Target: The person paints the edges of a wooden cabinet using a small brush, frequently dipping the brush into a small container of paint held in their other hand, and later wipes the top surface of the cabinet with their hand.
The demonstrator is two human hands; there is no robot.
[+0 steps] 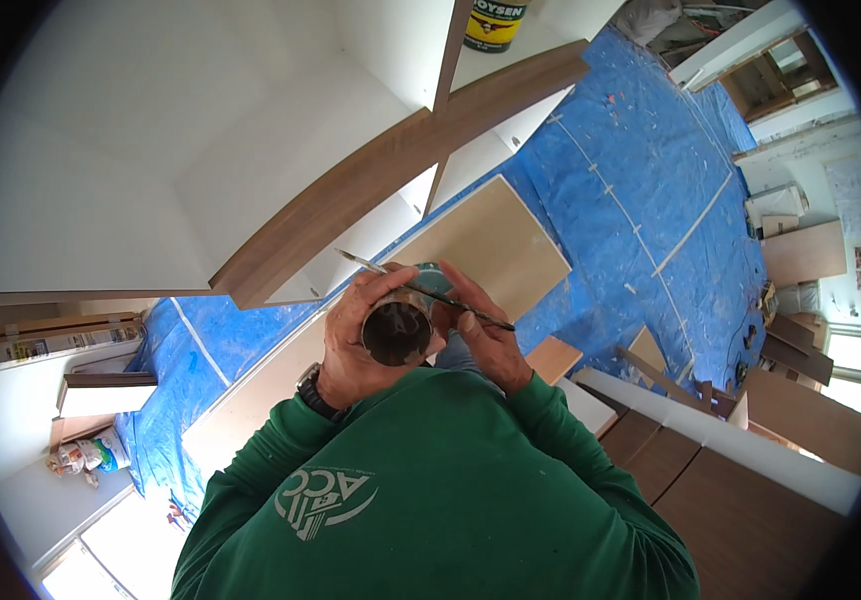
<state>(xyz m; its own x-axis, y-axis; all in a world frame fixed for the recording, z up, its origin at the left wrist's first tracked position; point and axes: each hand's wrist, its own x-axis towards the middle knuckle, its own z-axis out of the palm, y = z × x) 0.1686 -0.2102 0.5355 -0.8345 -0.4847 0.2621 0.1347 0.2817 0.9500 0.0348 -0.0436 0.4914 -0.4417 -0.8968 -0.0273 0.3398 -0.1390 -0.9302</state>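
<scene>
My left hand (350, 325), with a black watch at its wrist, is closed round a small round can (397, 333) with a dark brown inside. A thin paintbrush (440, 297) lies slantwise across the can's far side, its pale end past my left fingers and its dark end reaching over my right hand (488, 335). My left index finger seems to press on the brush. My right hand curves round a blue-green round container (432, 274) beside the can, mostly hidden by the brush and fingers. The right thumb lies close to the brush.
Ahead stands a white cabinet with a curved brown wood edge (350, 190); a yellow-and-black paint can (493, 25) sits in it. Below my hands lies a beige board (495, 235) on blue floor sheeting (620, 200). Brown panels (665, 460) are at the right, bags (90, 455) at the left.
</scene>
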